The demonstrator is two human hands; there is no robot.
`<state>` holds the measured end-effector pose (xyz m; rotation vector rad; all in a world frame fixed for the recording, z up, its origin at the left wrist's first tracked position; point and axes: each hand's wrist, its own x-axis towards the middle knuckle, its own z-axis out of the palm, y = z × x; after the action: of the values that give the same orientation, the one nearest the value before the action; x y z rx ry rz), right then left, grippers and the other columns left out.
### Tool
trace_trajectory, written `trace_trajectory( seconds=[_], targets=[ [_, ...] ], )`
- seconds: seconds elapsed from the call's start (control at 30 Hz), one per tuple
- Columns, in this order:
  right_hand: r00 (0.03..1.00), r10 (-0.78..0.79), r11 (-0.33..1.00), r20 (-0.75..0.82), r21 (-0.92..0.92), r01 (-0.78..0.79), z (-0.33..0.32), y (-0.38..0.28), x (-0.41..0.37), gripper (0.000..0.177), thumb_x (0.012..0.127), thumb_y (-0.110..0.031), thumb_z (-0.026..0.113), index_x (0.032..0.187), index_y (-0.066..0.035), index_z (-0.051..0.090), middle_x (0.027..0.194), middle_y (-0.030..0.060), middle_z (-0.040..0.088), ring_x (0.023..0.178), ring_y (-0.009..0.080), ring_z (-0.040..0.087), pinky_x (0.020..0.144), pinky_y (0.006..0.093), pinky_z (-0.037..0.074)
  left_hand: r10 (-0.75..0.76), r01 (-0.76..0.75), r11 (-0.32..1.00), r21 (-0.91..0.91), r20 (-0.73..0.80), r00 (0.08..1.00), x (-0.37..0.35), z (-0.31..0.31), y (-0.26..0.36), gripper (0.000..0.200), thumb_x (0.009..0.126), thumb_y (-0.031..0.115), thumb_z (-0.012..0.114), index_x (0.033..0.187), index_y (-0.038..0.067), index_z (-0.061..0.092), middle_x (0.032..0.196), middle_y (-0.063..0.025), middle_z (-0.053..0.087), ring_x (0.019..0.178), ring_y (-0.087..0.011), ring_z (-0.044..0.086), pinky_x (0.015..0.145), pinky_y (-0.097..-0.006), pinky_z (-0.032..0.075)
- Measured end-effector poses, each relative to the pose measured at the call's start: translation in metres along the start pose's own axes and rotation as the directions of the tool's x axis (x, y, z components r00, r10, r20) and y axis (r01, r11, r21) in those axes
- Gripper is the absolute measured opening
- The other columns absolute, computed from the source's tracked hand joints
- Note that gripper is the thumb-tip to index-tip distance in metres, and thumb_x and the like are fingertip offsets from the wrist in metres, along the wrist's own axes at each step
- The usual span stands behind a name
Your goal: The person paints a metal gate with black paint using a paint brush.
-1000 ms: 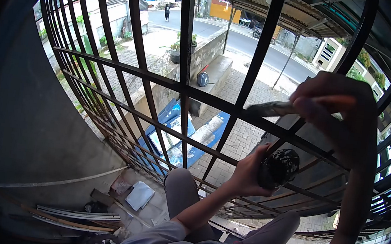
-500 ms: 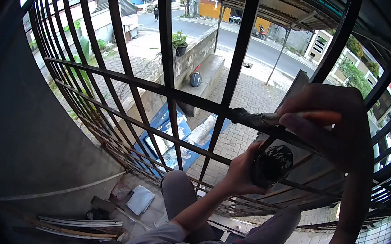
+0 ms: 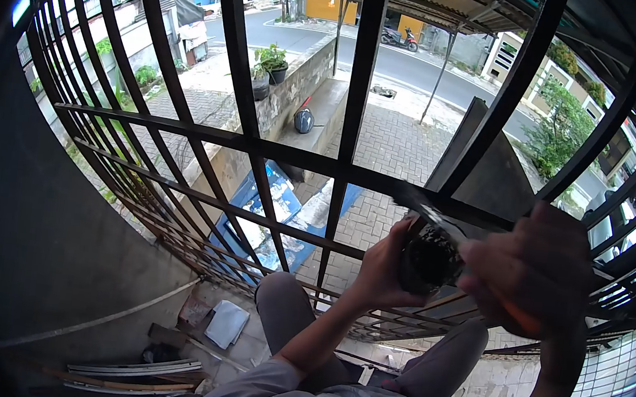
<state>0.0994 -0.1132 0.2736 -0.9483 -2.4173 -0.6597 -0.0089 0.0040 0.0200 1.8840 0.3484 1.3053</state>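
The left hand (image 3: 378, 273) was curled around a dark-smeared container (image 3: 429, 266). Just beside it, the right hand (image 3: 534, 269) gripped a paintbrush (image 3: 443, 224), bristles pointing toward the metal grille (image 3: 299, 155).

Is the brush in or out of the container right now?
Out: the brush is visible to its dark tip, which shows past the rim of the container.
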Motion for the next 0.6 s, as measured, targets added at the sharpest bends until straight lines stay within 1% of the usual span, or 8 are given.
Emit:
trace_trajectory(
  seconds=[0.1, 0.13, 0.17, 0.3, 0.37, 0.43, 0.53, 0.6],
  targets=[
    [1.000, -0.011, 1.000, 0.017, -0.017, 0.012, -0.006, -0.014, 0.003, 0.034, 0.086, -0.025, 0.087, 0.110, -0.006, 0.071, 0.085, 0.0021, 0.068, 0.061, 0.0142, 0.061, 0.059, 0.0329, 0.045, 0.115, -0.115, 0.983, 0.141, 0.009, 0.993, -0.003, 0.000, -0.012, 0.118, 0.057, 0.036, 0.096, 0.154, 0.012, 0.034, 0.120, -0.0203, 0.069, 0.109, -0.0415, 0.073, 0.090, -0.0470, 0.059],
    [0.996, -0.050, 0.996, 0.071, -0.073, 0.055, 0.006, -0.012, 0.002, 0.032, 0.087, -0.025, 0.086, 0.108, -0.006, 0.070, 0.085, 0.0024, 0.067, 0.061, 0.0137, 0.060, 0.058, 0.0329, 0.044, -0.083, 0.079, 0.982, -0.174, -0.011, 0.997, -0.006, 0.010, -0.019, 0.119, 0.056, 0.036, 0.096, 0.154, 0.012, 0.034, 0.120, -0.0209, 0.069, 0.109, -0.0423, 0.073, 0.089, -0.0474, 0.058],
    [0.989, -0.083, 0.987, 0.126, -0.128, 0.099, 0.013, -0.012, 0.000, 0.031, 0.088, -0.025, 0.086, 0.106, -0.005, 0.069, 0.085, 0.0027, 0.066, 0.060, 0.0132, 0.060, 0.057, 0.0328, 0.043, -0.087, 0.084, 0.981, -0.175, -0.013, 0.996, -0.012, 0.013, -0.026, 0.119, 0.056, 0.036, 0.096, 0.154, 0.012, 0.034, 0.120, -0.0209, 0.069, 0.109, -0.0423, 0.073, 0.089, -0.0474, 0.058],
    [0.989, -0.147, 0.984, 0.035, -0.097, 0.150, 0.005, -0.022, -0.005, 0.021, 0.086, -0.018, 0.082, 0.097, -0.003, 0.073, 0.078, 0.0005, 0.061, 0.062, 0.0082, 0.059, 0.055, 0.0261, 0.043, -0.004, 0.004, 1.000, -0.008, -0.029, 1.000, -0.004, 0.011, -0.024, 0.122, 0.055, 0.041, 0.097, 0.154, 0.009, 0.034, 0.119, -0.0218, 0.069, 0.108, -0.0430, 0.072, 0.089, -0.0479, 0.058],
    [0.983, -0.184, 0.978, -0.005, -0.099, 0.183, 0.021, -0.018, -0.001, 0.018, 0.087, -0.019, 0.081, 0.092, -0.004, 0.072, 0.077, 0.0001, 0.059, 0.063, 0.0085, 0.059, 0.056, 0.0256, 0.044, -0.181, 0.220, 0.923, -0.316, 0.148, 0.972, -0.015, 0.029, -0.074, 0.122, 0.054, 0.043, 0.098, 0.152, 0.009, 0.035, 0.120, -0.0221, 0.068, 0.108, -0.0433, 0.072, 0.089, -0.0479, 0.058],
    [0.964, -0.219, 0.957, 0.151, -0.158, 0.242, 0.026, -0.011, -0.006, 0.018, 0.089, -0.020, 0.081, 0.091, -0.005, 0.072, 0.078, 0.0002, 0.059, 0.063, 0.0087, 0.058, 0.056, 0.0253, 0.043, -0.169, 0.170, 0.957, -0.237, 0.027, 0.985, -0.007, 0.011, -0.019, 0.119, 0.055, 0.044, 0.098, 0.150, 0.008, 0.037, 0.121, -0.0222, 0.068, 0.108, -0.0432, 0.072, 0.089, -0.0479, 0.058],
    [0.970, -0.231, 0.969, 0.082, -0.073, 0.237, 0.022, -0.021, -0.006, 0.017, 0.090, -0.019, 0.079, 0.092, -0.004, 0.071, 0.079, 0.0006, 0.058, 0.062, 0.0093, 0.057, 0.055, 0.0252, 0.039, -0.011, 0.010, 1.000, 0.024, 0.031, 0.999, -0.002, 0.007, -0.016, 0.118, 0.056, 0.047, 0.098, 0.149, 0.008, 0.037, 0.116, -0.0208, 0.067, 0.105, -0.0427, 0.072, 0.086, -0.0486, 0.058],
    [0.973, -0.212, 0.970, 0.088, -0.104, 0.221, 0.027, -0.023, -0.006, 0.017, 0.091, -0.020, 0.079, 0.089, -0.007, 0.069, 0.076, -0.0005, 0.055, 0.062, 0.0084, 0.056, 0.054, 0.0259, 0.035, -0.038, 0.032, 0.994, -0.104, -0.051, 0.998, -0.004, 0.014, -0.022, 0.119, 0.056, 0.044, 0.098, 0.151, 0.009, 0.036, 0.116, -0.0201, 0.067, 0.104, -0.0431, 0.072, 0.086, -0.0484, 0.058]
  ],
)
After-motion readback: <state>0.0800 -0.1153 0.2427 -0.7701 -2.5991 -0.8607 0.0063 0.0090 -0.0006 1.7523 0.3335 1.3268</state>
